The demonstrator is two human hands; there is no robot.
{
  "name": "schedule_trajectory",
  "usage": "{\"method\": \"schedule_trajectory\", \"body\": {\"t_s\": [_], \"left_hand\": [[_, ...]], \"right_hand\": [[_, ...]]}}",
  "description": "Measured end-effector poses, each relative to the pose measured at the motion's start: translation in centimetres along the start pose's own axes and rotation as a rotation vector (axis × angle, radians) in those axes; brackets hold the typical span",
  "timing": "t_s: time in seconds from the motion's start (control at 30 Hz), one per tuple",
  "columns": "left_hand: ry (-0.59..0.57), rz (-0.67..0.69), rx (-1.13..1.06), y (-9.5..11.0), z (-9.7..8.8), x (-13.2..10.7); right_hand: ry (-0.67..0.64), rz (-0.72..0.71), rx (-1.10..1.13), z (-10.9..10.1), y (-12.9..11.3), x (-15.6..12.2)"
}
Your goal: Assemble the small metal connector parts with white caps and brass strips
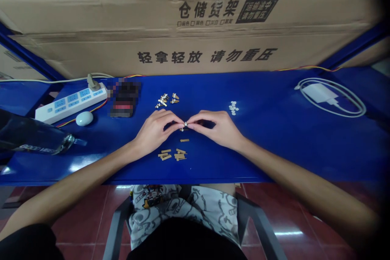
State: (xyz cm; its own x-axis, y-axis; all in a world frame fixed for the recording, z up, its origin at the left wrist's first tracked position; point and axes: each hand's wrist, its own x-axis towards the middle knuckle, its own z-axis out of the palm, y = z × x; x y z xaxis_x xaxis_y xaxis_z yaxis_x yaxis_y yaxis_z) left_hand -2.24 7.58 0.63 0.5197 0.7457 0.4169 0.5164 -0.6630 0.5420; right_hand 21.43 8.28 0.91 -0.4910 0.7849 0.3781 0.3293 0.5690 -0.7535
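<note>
Near the middle of the blue table, my left hand (157, 128) and my right hand (218, 127) meet with thumb and forefinger pinched. Between the fingertips is a small white piece (185, 124), held from both sides and too small to make out fully. Just below it lies another small piece with a white part (182, 130). Nearer to me rest a single tan strip (184, 140) and two small heaps of tan strips (165, 155). Beyond my left hand is a group of strips with white parts on them (163, 98). Several loose white pieces (233, 108) lie past my right hand.
On the left are a white power strip (73, 101) with a plug, a white oval object (84, 118), a blurred-out dark object (124, 99) and a dark bottle (33, 134) lying down. A white charger (318, 92) with coiled cable lies at right. Cardboard (115, 20) backs the table.
</note>
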Motion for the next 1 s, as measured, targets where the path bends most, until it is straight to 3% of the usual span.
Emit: {"method": "schedule_trajectory", "body": {"t_s": [0.27,0.43,0.77,1.0], "left_hand": [[-0.011,-0.004,0.142,-0.7,0.2,-0.1],[-0.091,0.022,0.155,-1.2,0.1,0.0],[-0.217,0.082,0.31,-1.9,0.5,-0.6],[-0.283,0.096,0.325,-2.1,0.4,-0.9]], "right_hand": [[-0.04,-0.006,-0.137,0.0,0.7,0.4],[-0.077,-0.083,-0.219,0.2,1.1,0.4],[-0.113,-0.09,-0.362,0.0,1.6,0.2],[-0.215,-0.027,-0.739,-0.4,2.6,-0.3]]}}
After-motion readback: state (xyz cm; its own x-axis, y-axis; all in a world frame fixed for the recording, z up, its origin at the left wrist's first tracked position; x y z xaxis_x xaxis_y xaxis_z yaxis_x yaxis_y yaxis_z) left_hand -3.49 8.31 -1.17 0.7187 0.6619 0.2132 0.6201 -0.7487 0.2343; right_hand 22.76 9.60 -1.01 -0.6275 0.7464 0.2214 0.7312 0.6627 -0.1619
